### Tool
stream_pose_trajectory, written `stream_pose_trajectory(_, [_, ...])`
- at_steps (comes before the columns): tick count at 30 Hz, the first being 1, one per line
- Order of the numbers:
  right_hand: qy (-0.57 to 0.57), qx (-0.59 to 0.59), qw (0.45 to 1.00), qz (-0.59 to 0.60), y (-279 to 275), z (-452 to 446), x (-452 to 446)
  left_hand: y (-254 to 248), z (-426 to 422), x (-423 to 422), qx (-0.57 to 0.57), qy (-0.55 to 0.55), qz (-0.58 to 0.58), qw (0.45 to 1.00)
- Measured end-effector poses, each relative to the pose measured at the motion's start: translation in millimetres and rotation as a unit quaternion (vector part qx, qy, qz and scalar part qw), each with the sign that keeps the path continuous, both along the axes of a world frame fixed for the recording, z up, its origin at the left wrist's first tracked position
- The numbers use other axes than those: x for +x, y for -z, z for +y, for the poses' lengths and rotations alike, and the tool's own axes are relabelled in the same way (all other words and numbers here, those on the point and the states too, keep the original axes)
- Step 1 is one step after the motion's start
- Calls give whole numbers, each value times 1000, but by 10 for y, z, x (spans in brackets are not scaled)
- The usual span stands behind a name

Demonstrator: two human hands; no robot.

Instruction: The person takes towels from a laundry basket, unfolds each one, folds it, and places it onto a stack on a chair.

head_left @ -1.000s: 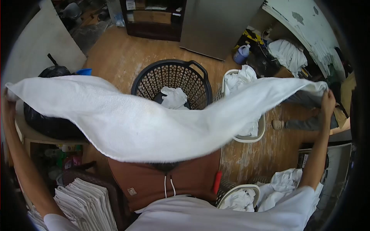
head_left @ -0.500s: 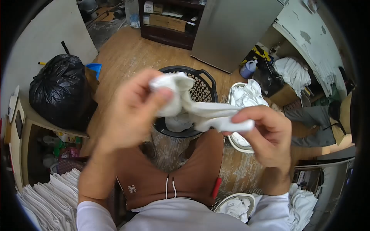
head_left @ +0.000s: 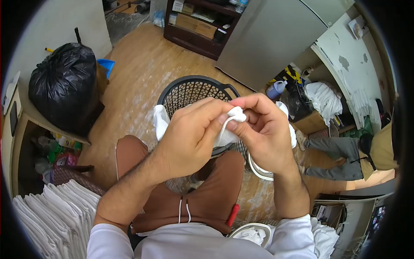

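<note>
In front of me, my left hand (head_left: 185,134) and my right hand (head_left: 269,136) are close together, both closed on a white sock (head_left: 228,136). Fingers and thumbs pinch its bunched edge between them. A white length of fabric (head_left: 161,122) shows to the left of my left hand; whether it belongs to the same piece is hidden. Below and beyond the hands stands a black plastic basket (head_left: 192,82) with a lattice wall. My hands cover most of its inside.
Folded white textiles (head_left: 58,216) are stacked at lower left, and a black garbage bag (head_left: 64,88) stands upper left. A white tub (head_left: 265,172) is beside the basket, another tub (head_left: 267,235) by my right hip. A co-worker's legs (head_left: 332,157) show at right.
The hands have come together, with the stretched sock now bunched between them. My left hand has moved right, my right hand left. The view has shifted slightly.
</note>
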State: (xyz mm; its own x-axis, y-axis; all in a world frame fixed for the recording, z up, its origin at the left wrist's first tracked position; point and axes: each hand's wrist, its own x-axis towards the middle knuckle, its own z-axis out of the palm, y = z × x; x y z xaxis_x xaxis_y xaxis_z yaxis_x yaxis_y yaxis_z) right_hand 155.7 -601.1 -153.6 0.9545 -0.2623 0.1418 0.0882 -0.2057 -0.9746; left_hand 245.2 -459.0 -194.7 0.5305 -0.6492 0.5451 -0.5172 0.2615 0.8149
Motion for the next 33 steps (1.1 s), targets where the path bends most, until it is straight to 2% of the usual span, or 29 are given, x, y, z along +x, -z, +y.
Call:
stream_pose_trajectory(2, [7, -19, 1000, 3, -7, -19, 29, 21, 13, -1, -1, 20, 60, 998])
stream_pose_trajectory(5, [57, -38, 997, -25, -51, -36, 92, 220, -99, -186, -150, -41, 133, 979])
stream_pose_trajectory(6, [50, -40, 997, -33, -63, -31, 101, 301, -93, -174, -125, -115, -16, 985])
stream_pose_trajectory(9, [41, -72, 995, -51, -90, 40, 124, 413, -162, -206, -101, -173, -44, 979])
stream_pose_trajectory(10, [39, -99, 993, -45, -106, 65, 123, 389, -208, -195, -123, -188, -40, 974])
stream_pose_trajectory(12, [33, -154, 987, -35, -142, 114, 126, 296, -230, -209, -126, -152, 22, 980])
stream_pose_trajectory(14, [31, -154, 986, -59, -155, 123, 140, 218, -272, -218, -146, -133, 78, 977])
stream_pose_trajectory(17, [71, -119, 987, -77, -240, 125, 130, 230, -271, -151, -124, -56, 92, 987])
stream_pose_trajectory(18, [80, -148, 981, -97, -263, 111, 119, 228, -235, -151, -89, -7, 100, 991])
stream_pose_trajectory(21, [117, -208, 963, -127, -384, 68, 38, 481, -283, -110, -24, -8, 21, 999])
stream_pose_trajectory(22, [140, -218, 955, -145, -436, 47, -1, 534, -258, -65, 38, -7, 15, 999])
stream_pose_trajectory(25, [193, -254, 927, -199, -630, -91, -163, 864, -325, 110, 33, -54, 15, 998])
stream_pose_trajectory(29, [238, -292, 884, -277, -889, -303, -489, 1306, -339, 301, 127, -78, 6, 989])
stream_pose_trajectory(30, [280, -309, 868, -270, -966, -362, -605, 1472, -342, 359, 140, -66, 18, 988])
stream_pose_trajectory(33, [408, -310, 813, -277, -1218, -667, -988, 1796, -246, 488, 138, -122, 21, 983])
